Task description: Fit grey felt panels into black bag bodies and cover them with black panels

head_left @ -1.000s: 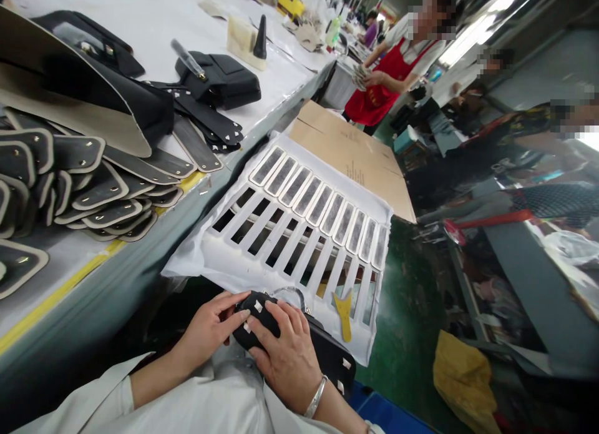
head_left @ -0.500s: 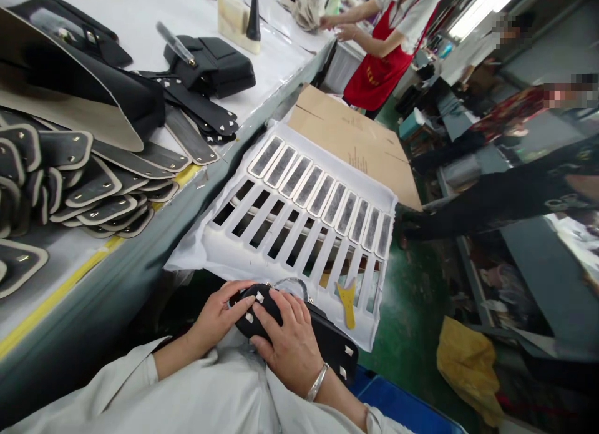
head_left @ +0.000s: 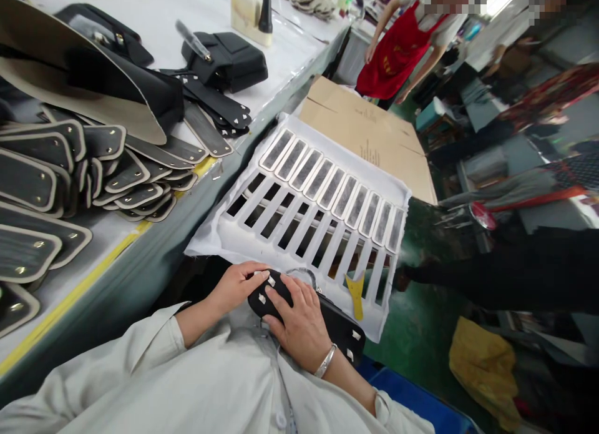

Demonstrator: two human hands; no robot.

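A black leather bag [head_left: 344, 331] rests in front of my body, with several small white tabs on its surface and a thin curved strip at its far edge. My left hand [head_left: 233, 290] grips its left end, thumb on top beside a white tab and the other fingers curled over the far edge. Across the bag's middle lies my right hand [head_left: 302, 325], fingers bent over it and pressing down near the tabs. The underside of the bag is hidden.
Ahead stands a white slotted rack [head_left: 299, 228] holding dark strips with pale edges and a yellow forked tool [head_left: 356, 295]. Piled strips [head_left: 28, 178] and another black bag [head_left: 238, 59] lie on the left table. Behind are a cardboard sheet [head_left: 369, 131] and a person in a red apron [head_left: 393, 53].
The view has shifted, so the table and rack appear further right. My hands keep their hold on the bag, the left thumb slightly nearer the upper tab. The aproned person's arms have lowered.
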